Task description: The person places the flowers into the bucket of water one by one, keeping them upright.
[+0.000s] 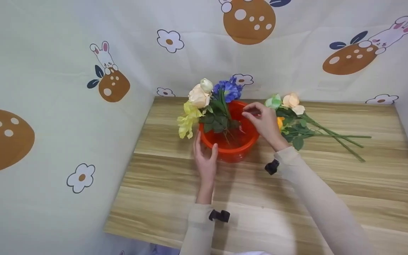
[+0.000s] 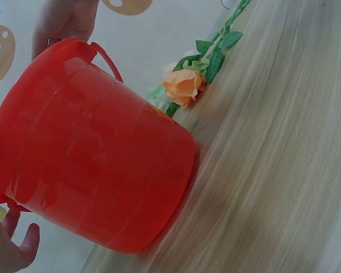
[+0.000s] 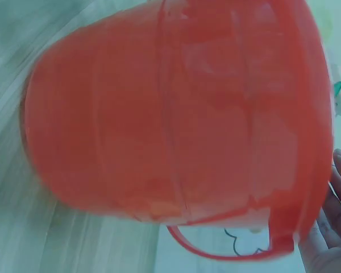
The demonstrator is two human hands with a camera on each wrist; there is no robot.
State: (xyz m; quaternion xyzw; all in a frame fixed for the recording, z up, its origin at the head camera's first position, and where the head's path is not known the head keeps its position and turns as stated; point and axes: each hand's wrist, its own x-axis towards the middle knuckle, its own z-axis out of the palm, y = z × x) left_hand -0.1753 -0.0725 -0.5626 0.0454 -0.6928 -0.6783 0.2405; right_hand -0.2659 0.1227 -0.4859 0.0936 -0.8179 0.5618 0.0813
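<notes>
A red plastic bucket (image 1: 233, 151) stands on the wooden table, holding several artificial flowers that lean to its left: a yellow flower (image 1: 189, 118), a pale peach rose (image 1: 199, 96), a cream bud (image 1: 206, 85) and a blue flower (image 1: 228, 90). My left hand (image 1: 205, 161) rests at the bucket's left side, thumb apart from its extended fingers. Above the right part of the rim is my right hand (image 1: 265, 122), its fingers slightly bent with nothing visible between thumb and forefinger. In the right wrist view, the bucket (image 3: 176, 114) hides part of the right hand (image 3: 335, 227).
Right of the bucket, more flowers lie on the table (image 1: 161, 198): a peach rose (image 1: 291, 100), a mint-green bloom (image 1: 274, 101) and an orange one (image 1: 280, 123), green stems (image 1: 335, 134) pointing right. A patterned cloth wall (image 1: 197, 63) stands behind and at the left.
</notes>
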